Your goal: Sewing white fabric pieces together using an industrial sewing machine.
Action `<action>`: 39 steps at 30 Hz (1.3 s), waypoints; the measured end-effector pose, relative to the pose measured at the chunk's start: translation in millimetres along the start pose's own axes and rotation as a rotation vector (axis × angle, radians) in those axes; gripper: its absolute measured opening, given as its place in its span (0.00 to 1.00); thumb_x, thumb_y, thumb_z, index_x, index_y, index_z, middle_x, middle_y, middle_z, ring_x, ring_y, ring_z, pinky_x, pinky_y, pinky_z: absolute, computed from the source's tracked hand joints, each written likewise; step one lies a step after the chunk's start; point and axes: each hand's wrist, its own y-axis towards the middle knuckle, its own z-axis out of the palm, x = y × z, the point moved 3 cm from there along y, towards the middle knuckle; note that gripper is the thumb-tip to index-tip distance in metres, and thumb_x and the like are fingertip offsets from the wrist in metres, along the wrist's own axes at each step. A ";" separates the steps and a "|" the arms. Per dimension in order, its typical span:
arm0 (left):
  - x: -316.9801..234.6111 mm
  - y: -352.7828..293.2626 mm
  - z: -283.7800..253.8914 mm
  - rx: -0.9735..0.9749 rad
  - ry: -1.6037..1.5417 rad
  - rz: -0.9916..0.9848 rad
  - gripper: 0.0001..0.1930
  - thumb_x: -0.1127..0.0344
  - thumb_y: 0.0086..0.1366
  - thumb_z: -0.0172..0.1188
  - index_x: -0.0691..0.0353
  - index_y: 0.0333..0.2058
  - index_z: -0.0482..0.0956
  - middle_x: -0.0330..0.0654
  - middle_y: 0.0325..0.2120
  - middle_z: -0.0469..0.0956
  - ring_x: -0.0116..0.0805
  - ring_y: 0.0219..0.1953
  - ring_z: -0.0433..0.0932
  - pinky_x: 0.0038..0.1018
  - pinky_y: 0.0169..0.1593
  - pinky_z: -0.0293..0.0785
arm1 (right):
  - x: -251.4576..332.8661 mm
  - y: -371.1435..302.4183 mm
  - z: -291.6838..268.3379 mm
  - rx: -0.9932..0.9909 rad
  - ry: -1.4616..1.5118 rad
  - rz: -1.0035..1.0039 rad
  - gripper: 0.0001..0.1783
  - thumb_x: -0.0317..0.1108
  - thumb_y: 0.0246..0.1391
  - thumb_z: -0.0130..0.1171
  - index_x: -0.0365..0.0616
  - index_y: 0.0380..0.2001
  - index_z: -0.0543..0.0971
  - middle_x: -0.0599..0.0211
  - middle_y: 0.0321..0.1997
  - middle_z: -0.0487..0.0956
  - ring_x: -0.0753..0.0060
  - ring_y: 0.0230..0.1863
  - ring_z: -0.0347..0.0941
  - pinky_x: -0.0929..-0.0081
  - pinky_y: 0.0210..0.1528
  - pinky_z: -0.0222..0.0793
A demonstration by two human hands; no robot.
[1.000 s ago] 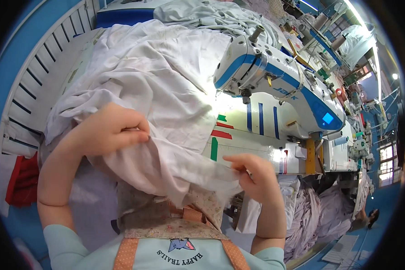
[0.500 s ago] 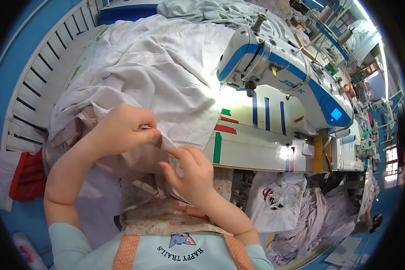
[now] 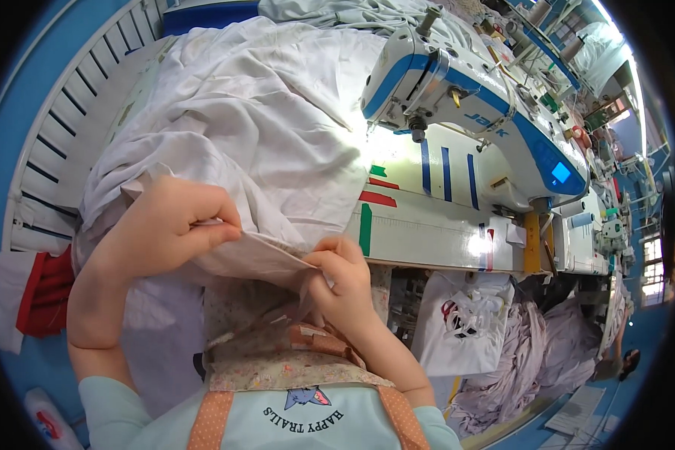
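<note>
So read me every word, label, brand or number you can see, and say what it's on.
I don't copy out printed wording, but here's where it stands:
Sewing machine: one short blue word on the arm, legible.
Mint-green shirt: dark curved lettering below a cartoon animal head, legible.
Lit blue screen: marks too small to read.
Sewing table: ruler-like scale, any numbers too small to read.

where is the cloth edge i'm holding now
In the head view, the cloth edge spans from the left hand to the right hand, left of and below the sewing machine.
</note>
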 end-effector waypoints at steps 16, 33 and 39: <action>-10.3 -57.6 -29.3 0.005 0.240 0.230 0.05 0.72 0.48 0.65 0.62 0.23 0.77 0.41 0.19 0.75 0.41 0.23 0.75 0.30 0.27 0.68 | 2.2 -1.3 -8.9 0.407 0.146 -0.036 0.04 0.22 0.40 0.60 0.39 0.23 0.76 0.62 0.32 0.76 0.62 0.31 0.73 0.74 0.32 0.69; -0.6 -60.1 -45.7 -0.299 0.165 0.074 0.12 0.71 0.48 0.66 0.64 0.23 0.70 0.36 0.16 0.66 0.23 0.19 0.62 0.20 0.24 0.57 | -35.6 -43.0 87.8 0.121 0.013 -0.004 0.11 0.30 0.39 0.65 0.42 0.30 0.78 0.60 0.36 0.72 0.54 0.40 0.68 0.62 0.42 0.66; 13.5 -80.1 -69.5 -0.364 0.274 0.063 0.13 0.68 0.49 0.67 0.63 0.22 0.69 0.34 0.18 0.66 0.22 0.21 0.61 0.20 0.26 0.56 | -29.3 -31.6 36.1 0.272 0.097 0.025 0.06 0.27 0.43 0.65 0.39 0.26 0.80 0.64 0.31 0.76 0.61 0.34 0.73 0.70 0.35 0.69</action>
